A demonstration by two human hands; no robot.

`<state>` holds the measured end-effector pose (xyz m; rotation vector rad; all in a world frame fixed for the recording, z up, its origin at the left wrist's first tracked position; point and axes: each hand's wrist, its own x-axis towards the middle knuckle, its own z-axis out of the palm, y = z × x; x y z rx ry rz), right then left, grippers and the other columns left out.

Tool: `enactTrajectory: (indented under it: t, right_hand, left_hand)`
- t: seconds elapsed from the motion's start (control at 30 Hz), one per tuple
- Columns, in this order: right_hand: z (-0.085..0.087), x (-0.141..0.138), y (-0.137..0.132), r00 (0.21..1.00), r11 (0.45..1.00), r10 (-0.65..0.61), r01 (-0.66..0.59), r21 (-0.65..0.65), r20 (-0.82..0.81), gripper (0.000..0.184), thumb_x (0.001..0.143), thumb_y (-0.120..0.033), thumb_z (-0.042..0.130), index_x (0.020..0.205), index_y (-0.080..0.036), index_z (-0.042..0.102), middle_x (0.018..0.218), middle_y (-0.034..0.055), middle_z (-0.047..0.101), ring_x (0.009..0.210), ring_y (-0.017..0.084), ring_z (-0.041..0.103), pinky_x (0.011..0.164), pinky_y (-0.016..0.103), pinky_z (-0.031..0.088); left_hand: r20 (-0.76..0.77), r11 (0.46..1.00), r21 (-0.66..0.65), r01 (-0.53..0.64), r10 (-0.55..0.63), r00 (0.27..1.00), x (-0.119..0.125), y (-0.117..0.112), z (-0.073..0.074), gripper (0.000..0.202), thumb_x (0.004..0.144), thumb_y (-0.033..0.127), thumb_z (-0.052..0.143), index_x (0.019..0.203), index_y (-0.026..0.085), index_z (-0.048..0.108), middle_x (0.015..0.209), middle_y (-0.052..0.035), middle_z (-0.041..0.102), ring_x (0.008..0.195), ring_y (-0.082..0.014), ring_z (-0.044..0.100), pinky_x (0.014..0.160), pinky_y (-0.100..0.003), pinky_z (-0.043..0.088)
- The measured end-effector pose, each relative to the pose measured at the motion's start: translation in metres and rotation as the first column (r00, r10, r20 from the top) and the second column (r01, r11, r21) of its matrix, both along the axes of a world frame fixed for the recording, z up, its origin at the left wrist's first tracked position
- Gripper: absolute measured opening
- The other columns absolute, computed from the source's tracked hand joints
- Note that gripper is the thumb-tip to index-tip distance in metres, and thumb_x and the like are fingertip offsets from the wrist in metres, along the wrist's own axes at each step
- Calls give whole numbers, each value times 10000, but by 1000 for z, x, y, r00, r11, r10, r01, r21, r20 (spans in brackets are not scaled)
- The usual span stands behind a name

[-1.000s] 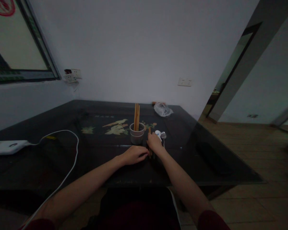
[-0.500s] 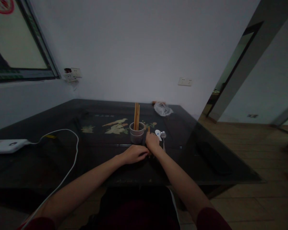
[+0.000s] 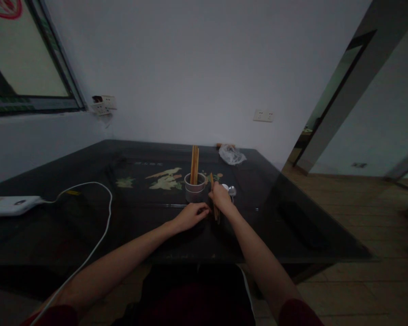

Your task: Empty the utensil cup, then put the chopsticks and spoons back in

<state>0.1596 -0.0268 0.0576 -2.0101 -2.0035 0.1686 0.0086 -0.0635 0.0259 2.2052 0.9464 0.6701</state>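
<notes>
My right hand (image 3: pixel 220 197) is closed around a pair of wooden chopsticks (image 3: pixel 213 195), held tilted just above the dark glass table (image 3: pixel 88 226). My left hand (image 3: pixel 191 216) rests on the table close beside it, fingers curled near the chopsticks' lower ends. Right behind both hands stands a small grey cup (image 3: pixel 194 189) with several chopsticks (image 3: pixel 194 164) upright in it. A white spoon (image 3: pixel 225 187) and a metal spoon (image 3: pixel 232 191) lie just right of my right hand, partly hidden by it.
A white cable (image 3: pixel 102 226) loops from a white device (image 3: pixel 10 204) at the table's left edge. A crumpled plastic bag (image 3: pixel 231 155) lies at the far edge by the wall. A dark flat object (image 3: pixel 301 224) sits at the right. Wood floor lies beyond.
My right hand has lifted the chopsticks off the table and tilted them up toward the cup. My left hand has stayed in place, its fingers loosening from the sticks.
</notes>
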Motion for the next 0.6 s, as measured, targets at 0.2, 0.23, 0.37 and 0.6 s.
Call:
enactTrajectory:
  t: [0.2,0.23,0.37,0.6]
  right_hand:
    - [5,6,-1,979,992,51,-26,127,-198,169,809,-131,486,977,-141,498,953,105,634,904,193,592,736,267,401]
    - [5,6,-1,973,987,57,-21,159,-225,159,801,-129,483,957,-149,495,934,94,629,887,189,587,731,268,400]
    - [0,3,0,944,956,113,-18,292,-311,148,764,-138,474,908,-172,475,848,52,600,793,177,567,702,272,402]
    - [1,-4,-3,845,905,229,-3,425,-483,132,724,-162,456,848,-202,433,791,8,563,738,161,558,690,266,417]
  left_hand:
    - [252,956,-292,36,40,967,7,2,-2,350,882,378,471,1062,104,592,824,-47,664,637,-117,568,637,-245,447]
    - [285,945,-322,52,45,957,8,4,-4,359,877,391,483,1059,102,591,829,-50,667,636,-115,569,637,-246,449]
    - [379,917,-390,82,79,922,10,9,-10,402,815,438,584,1038,104,597,832,-58,679,653,-126,588,641,-252,454]
    - [434,893,-442,87,128,892,9,12,-11,462,750,507,645,965,99,615,794,-66,690,608,-121,588,593,-240,435]
